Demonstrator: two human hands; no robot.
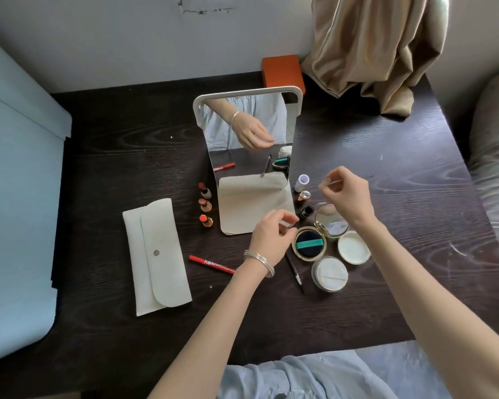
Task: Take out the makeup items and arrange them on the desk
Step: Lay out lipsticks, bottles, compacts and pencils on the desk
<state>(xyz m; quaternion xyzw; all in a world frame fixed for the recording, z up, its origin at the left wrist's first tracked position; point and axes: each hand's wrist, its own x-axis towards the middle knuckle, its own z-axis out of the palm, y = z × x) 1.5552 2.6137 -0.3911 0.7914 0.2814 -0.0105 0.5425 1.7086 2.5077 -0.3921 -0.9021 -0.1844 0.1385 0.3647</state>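
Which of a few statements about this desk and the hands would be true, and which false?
1. Three uncapped lipsticks stand left of the mirror. True.
2. The white pouch lies open, flap up. False: its flap is closed.
3. The red pencil lies between pouch and left hand. True.
4. The right hand rests flat on the desk. False: it is raised, pinching something small.

White pouch (156, 256), red pencil (211, 264), dark wood-grain desk (121, 156) (orange box (283, 74) behind).
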